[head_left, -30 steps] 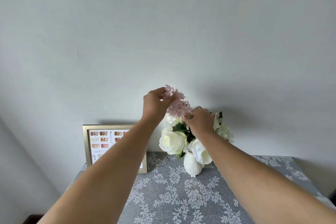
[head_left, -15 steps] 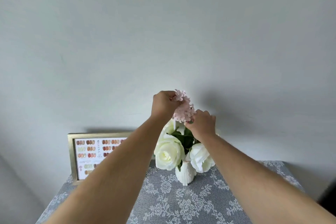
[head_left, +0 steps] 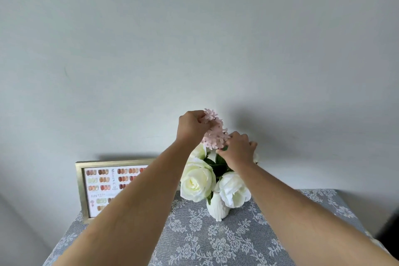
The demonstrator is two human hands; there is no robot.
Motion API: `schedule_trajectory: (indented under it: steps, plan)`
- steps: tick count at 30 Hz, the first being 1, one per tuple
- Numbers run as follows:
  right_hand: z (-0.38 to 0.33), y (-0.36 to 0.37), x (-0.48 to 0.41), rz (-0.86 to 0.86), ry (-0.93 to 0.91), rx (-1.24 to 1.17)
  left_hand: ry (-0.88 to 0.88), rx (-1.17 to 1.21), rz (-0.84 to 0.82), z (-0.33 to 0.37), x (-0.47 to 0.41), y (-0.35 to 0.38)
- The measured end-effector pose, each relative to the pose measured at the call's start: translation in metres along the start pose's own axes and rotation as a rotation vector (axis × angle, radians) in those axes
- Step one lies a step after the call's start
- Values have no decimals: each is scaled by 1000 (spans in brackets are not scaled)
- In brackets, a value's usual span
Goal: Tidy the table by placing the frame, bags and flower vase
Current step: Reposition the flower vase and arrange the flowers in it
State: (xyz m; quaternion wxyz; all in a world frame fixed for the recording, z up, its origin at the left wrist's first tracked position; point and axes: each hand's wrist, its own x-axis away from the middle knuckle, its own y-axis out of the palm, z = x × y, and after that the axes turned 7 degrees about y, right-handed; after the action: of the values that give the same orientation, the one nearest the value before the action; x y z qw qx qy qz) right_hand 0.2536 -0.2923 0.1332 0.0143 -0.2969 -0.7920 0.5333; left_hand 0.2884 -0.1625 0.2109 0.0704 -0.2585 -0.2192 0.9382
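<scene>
A small white vase (head_left: 217,209) stands upright at the back middle of the table, with large white roses (head_left: 197,181) in it. A pink flower sprig (head_left: 214,130) rises above the roses. My left hand (head_left: 191,126) pinches the sprig near its top. My right hand (head_left: 238,150) grips it at its lower end, just above the green leaves. A gold-edged frame (head_left: 81,188) with a colour chart leans against the wall at the back left, partly hidden by my left forearm. No bags are in view.
The table carries a grey cloth with white lace flowers (head_left: 216,244). A plain pale wall (head_left: 194,39) rises right behind the vase and frame. The table's right edge (head_left: 354,216) drops off to a dark gap.
The view has shifted, so vase and frame sit lower and more to the left of centre. Both hands keep hold of the pink sprig above the roses.
</scene>
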Motion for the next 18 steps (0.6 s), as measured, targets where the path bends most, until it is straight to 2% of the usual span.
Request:
schedule_trajectory:
  steps: [5, 18]
  plan:
    - [2, -5, -1, -13, 115, -287, 53, 51, 26, 1, 2, -6]
    - [3, -4, 1, -3, 104, -239, 9, 4, 28, 1, 6, -3]
